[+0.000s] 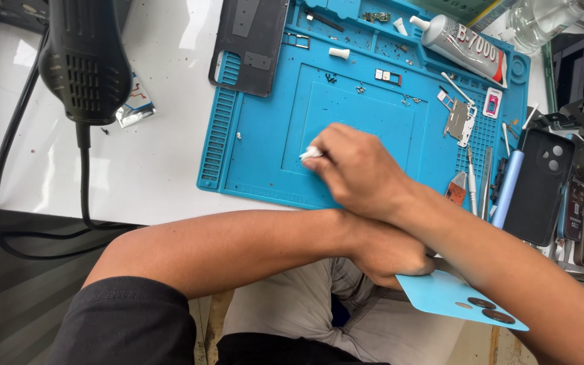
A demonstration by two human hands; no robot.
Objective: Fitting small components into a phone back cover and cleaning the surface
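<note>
My right hand (359, 169) reaches across from the lower right and is closed on a small white wad (309, 154), pressed against the middle of the blue silicone work mat (258, 135). My left forearm crosses beneath it. My left hand (386, 257) sits at the table's front edge over my lap and grips a light blue phone back cover (461, 297) with dark round camera openings. Most of my left hand's fingers are hidden under my right wrist.
A black heat gun (86, 61) with its cable lies at the left. A black phone frame (251, 40), a glue tube (464, 47), small metal parts (459, 118) and screws sit on the mat. Tweezers, a blue-handled tool (508, 186) and dark phones (542, 182) lie at the right.
</note>
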